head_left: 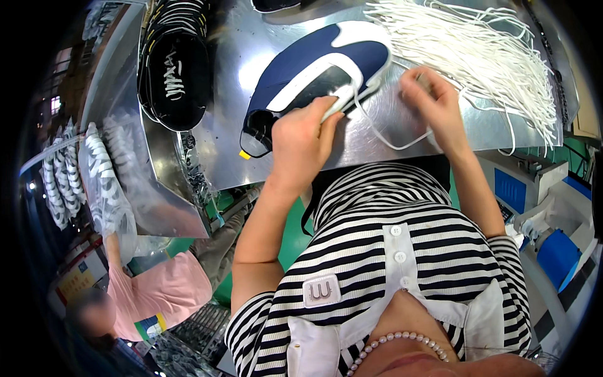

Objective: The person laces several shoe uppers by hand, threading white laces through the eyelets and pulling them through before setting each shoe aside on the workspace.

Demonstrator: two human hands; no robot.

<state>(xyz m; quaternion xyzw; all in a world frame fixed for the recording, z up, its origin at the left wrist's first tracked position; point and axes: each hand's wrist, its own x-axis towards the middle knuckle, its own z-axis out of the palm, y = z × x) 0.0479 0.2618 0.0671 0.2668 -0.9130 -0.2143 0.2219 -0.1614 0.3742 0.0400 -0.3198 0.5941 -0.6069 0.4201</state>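
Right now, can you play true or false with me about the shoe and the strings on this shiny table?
1. The left hand rests on a navy and white shoe. True.
2. The shoe is bright red. False: it is navy blue with white parts.
3. A heap of white laces lies on the metal table beyond the right hand. True.
4. The right hand is flat on the shoe. False: it is beside the shoe, at one white lace that runs to the shoe.
5. Dark shoes with white lacing are stacked left of the navy shoe. True.
6. The table is wooden. False: it is shiny metal.
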